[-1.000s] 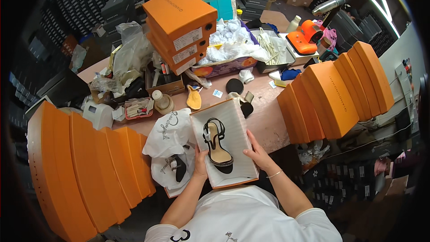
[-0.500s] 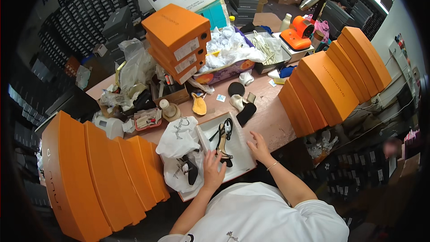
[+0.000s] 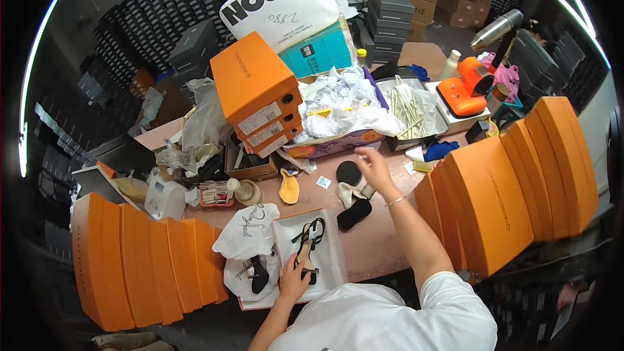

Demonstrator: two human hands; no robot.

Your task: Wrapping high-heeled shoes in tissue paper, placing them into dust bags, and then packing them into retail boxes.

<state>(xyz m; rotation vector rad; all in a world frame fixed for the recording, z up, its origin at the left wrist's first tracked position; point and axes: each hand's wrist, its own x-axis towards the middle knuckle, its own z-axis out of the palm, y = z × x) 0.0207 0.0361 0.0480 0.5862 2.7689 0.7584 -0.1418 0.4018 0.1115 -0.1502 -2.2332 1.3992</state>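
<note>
A black strappy high-heeled sandal (image 3: pixel 309 246) lies in an open shoe box (image 3: pixel 333 261) lined with white paper, at the table's near edge. My left hand (image 3: pixel 294 281) rests on the sandal's heel end and grips it. A white dust bag (image 3: pixel 248 239) lies left of the box, with a second black shoe (image 3: pixel 259 274) poking out. My right hand (image 3: pixel 373 166) is stretched out over the middle of the table, fingers apart and empty, between a round black pad (image 3: pixel 349 172) and a box of crumpled white paper (image 3: pixel 344 112).
Rows of orange shoe boxes stand on edge at the left (image 3: pixel 146 266) and right (image 3: pixel 507 188). Stacked orange boxes (image 3: pixel 260 97), a tray of white sticks (image 3: pixel 411 107), an orange device (image 3: pixel 463 88), a beige insole (image 3: pixel 289 187) and a black insole (image 3: pixel 354 214) crowd the pink table (image 3: pixel 380 247).
The sandal has been laid down in the box. My right hand left the box and reached forward to the middle of the table. My left hand stayed on the sandal.
</note>
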